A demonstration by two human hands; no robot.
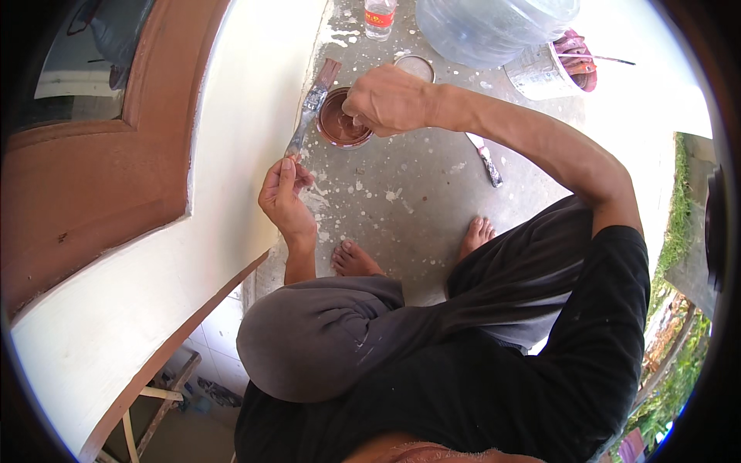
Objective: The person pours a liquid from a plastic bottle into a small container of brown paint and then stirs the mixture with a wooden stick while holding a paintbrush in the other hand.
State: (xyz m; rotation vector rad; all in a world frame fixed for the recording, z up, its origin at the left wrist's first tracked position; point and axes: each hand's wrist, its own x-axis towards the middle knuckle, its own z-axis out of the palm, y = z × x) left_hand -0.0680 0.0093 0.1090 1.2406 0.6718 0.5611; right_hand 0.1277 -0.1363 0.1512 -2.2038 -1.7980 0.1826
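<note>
Pinched between my left hand's (288, 204) fingertips is a paintbrush (312, 104), its handle smeared with paint and its brown bristles tilted away from me along the white wall's foot. My right hand (390, 100) is curled over an open can of brown paint (333, 127), fingertips at the can, pinching something pale that I cannot make out. Behind that hand a round lid (417, 69) lies on the paint-spattered concrete floor (409, 177). A paint-smeared putty knife (484, 160) lies to the right, below my forearm.
A small clear bottle (379, 23), a large translucent plastic jug (498, 27) and a white bucket (536, 73) holding stained things stand at the back. The white wall (185, 262) and a brown wooden frame (100, 185) border the left. My bare feet are on the floor. Grass (668, 231) shows at far right.
</note>
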